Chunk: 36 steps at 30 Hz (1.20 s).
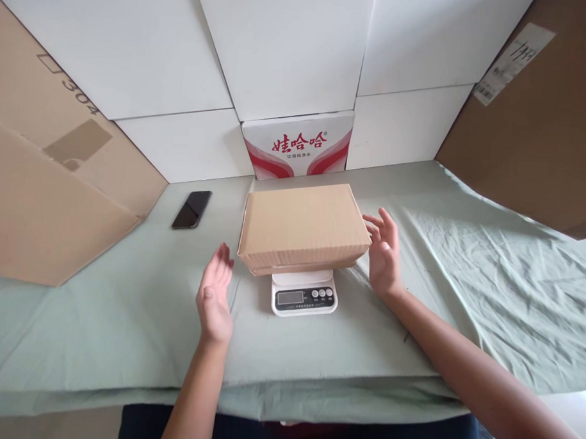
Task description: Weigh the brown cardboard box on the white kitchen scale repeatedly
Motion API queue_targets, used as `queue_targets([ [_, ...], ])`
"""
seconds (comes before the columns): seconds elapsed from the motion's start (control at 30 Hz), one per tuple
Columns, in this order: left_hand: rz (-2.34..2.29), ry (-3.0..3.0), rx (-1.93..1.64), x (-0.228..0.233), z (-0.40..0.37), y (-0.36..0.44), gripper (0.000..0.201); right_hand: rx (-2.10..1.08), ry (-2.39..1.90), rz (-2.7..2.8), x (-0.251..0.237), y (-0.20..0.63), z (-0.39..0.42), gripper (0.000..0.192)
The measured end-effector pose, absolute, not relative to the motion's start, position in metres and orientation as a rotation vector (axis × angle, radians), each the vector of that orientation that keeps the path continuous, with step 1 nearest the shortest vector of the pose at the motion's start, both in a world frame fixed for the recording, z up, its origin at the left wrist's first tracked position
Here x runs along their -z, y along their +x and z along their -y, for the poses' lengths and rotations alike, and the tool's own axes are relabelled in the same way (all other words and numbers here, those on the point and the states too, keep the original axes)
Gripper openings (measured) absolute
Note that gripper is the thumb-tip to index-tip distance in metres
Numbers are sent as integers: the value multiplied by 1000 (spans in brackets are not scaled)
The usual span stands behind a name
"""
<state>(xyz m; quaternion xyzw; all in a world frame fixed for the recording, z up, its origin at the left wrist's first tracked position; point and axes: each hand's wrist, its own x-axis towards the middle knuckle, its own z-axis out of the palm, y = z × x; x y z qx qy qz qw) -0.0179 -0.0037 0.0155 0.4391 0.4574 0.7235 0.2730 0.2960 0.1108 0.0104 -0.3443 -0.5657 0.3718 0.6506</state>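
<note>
Grn cloth (293, 347): phone (192, 209) L of box (302, 220)

Surface (106, 328) draped in pale green cloth (445, 276), most rumpled at right, hanging over the near edge. Backdrop: plain white panels (284, 53), seams visible between them; low at centre, a white carton (299, 167) with red swooshes and red Chinese lettering. Left flank, brown cardboard (48, 211) printed "304", taped. Right flank, darker cardboard (531, 138) bearing a white label (514, 64). Light soft, shadows faint.
</note>
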Motion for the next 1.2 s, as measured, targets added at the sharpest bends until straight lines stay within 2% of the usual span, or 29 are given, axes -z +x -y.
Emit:
queue_targets([
  [0.27, -1202, 1158, -1941, -12, 4, -18, 67, -876, -796, 1273, -11, 297, -110, 61],
  [0.47, -1190, 1196, -1849, -9, 4, -18, 73, -880, -755, 1446, -6, 294, -101, 70],
  [1.07, -1244, 1203, -1695, -3, 8, -19, 83, -882, -757, 1535, -7, 294, -96, 66],
  [1.2, -1245, 1212, -1649, 4, 11, -19, 84, -885, -754, 1552, -8, 292, -90, 72],
])
